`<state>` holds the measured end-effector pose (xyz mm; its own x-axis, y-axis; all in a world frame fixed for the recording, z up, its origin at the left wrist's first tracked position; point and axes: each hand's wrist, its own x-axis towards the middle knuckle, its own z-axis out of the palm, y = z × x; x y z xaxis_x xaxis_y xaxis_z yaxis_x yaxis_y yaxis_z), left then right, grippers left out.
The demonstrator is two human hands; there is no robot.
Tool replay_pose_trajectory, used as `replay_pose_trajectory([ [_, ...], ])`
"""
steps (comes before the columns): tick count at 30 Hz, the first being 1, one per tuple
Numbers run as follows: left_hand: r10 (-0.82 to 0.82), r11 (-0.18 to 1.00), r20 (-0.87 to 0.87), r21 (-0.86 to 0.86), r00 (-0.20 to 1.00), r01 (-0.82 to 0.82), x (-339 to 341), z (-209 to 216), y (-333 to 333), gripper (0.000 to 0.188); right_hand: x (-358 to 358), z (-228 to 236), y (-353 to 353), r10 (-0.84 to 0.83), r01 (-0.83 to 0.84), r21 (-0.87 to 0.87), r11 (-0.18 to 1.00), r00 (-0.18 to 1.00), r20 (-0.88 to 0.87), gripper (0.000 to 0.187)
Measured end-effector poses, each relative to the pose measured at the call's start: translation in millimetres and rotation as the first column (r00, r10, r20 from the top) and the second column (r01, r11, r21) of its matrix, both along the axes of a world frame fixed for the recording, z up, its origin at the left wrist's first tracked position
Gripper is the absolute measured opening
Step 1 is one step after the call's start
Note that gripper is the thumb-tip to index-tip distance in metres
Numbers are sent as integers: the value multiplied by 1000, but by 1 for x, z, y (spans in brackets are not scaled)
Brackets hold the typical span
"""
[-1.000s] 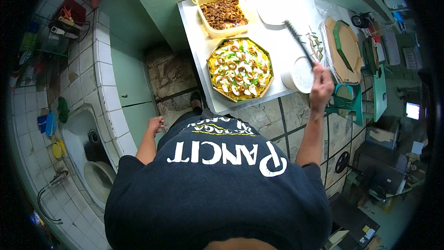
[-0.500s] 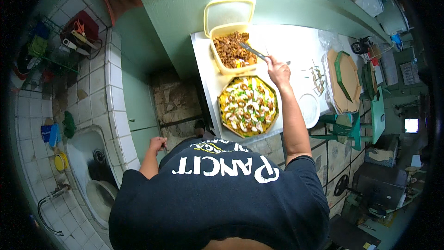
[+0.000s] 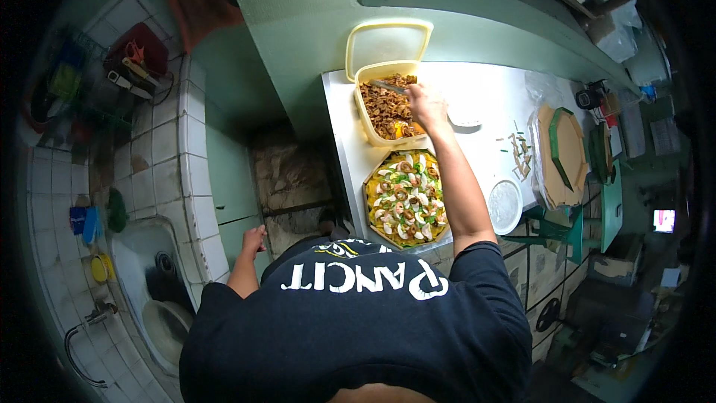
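Note:
My right hand (image 3: 427,109) grips metal tongs (image 3: 389,87) by the handle end. The tongs reach over a yellow plastic container (image 3: 364,121), their tips at the chopped brown meat or similar topping (image 3: 380,110) inside. Some orange-yellow bits show in its near right corner. Just nearer to me lies an octagonal tray (image 3: 368,218) of yellow noodles topped with white slices, brown rings and green bits (image 3: 405,198). My left hand (image 3: 255,239) hangs low beside my body, away from the table, its fingers curled closed with nothing visible in them.
The container's lid (image 3: 386,43) leans up against the wall. On the white table (image 3: 477,89) are a white dish (image 3: 465,115), scattered small sticks (image 3: 522,155), a round translucent lid (image 3: 506,207) and brown octagonal trays (image 3: 573,151). A tiled counter with a sink (image 3: 138,242) is at the left.
My right hand has moved left and farther over the container with the tongs, uncovering the white dish. The whole view has shifted, so the scene sits lower. My left hand stays closed at my side.

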<state>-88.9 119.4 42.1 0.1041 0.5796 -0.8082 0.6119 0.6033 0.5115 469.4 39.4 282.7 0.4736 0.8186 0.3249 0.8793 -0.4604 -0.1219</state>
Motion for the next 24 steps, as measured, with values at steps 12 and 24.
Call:
replay_pose_trajectory([
  [12,-51,993,-79,-110,996,42,32,-44,55,27,-9,-24,-106,-105,305,251,919,801,-589,26],
  [24,-162,985,-66,-71,985,157,75,-35,43,30,-65,-101,-216,-306,471,5,882,581,-754,24],
])
